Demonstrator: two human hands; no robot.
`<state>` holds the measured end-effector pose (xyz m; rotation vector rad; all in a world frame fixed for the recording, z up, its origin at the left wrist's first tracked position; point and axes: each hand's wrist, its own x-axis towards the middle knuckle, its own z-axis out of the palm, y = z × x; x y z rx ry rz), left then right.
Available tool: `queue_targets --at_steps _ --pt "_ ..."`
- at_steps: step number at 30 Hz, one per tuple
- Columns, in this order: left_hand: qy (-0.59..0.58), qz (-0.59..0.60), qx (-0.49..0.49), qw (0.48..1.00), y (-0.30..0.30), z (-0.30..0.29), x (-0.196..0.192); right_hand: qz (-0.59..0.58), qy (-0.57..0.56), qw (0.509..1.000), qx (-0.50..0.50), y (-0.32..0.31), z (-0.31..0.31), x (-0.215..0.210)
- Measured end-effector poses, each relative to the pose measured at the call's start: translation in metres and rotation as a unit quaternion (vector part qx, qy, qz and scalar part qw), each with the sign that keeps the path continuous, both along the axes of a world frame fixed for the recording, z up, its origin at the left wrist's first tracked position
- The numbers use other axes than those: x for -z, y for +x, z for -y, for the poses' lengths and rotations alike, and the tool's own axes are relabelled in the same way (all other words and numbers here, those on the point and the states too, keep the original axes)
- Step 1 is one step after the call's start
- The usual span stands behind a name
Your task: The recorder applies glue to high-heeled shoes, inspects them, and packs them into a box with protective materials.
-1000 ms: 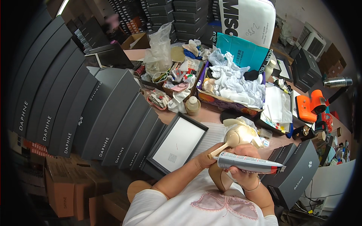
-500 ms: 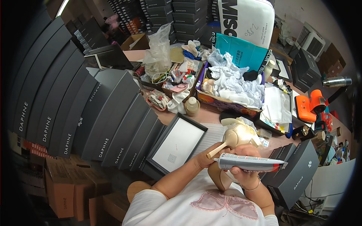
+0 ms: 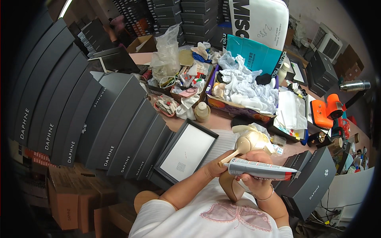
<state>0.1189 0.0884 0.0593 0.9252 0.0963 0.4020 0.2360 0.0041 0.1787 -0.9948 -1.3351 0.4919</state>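
Two hands meet in front of my white shirt [image 3: 190, 218]: my right hand [image 3: 258, 156] closes around a grey-and-white tube [image 3: 260, 169], fingers above and thumb beneath, while my left hand [image 3: 216, 165] curls in at the slim heel [image 3: 232, 156] of a cream shoe [image 3: 261, 139]; its fingertips are hidden, so I cannot tell whether they pinch. The tube lies crosswise before me, its flattened, red-banded end toward my right. It looks light and soft-walled, likely to give under a squeeze, so a mild hold around its middle seems best. The shoe shows just beyond my hands. It too appears light, its heel stiff and perhaps slippery, its pale finish easily marked; the thicker base of the heel looks the safest grip. Below the tube shows a tan curved piece [image 3: 229, 186], probably thin and springy, best held by its edges.
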Motion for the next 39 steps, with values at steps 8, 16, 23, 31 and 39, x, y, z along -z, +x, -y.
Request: queue_targets --at_steps 8,16,23,31,39 --pt "0.032 -0.016 0.013 0.999 0.001 -0.001 -0.009 -0.047 -0.037 0.998 0.004 -0.003 0.002 -0.005" --pt "0.007 -0.024 -0.008 1.000 -0.004 0.002 -0.005 -0.007 -0.015 1.000 -0.003 -0.002 0.001 -0.006" --pt "-0.078 -0.073 -0.066 0.992 -0.012 -0.017 -0.064 -0.168 0.003 0.986 -0.019 0.008 0.007 0.006" --pt "0.196 -0.225 -0.245 0.922 -0.029 -0.016 -0.059 -0.197 -0.016 0.975 0.103 0.031 0.040 0.028" --pt "0.422 -0.340 -0.167 0.824 -0.034 -0.005 -0.090 0.037 -0.031 0.985 0.168 0.037 0.049 0.039"
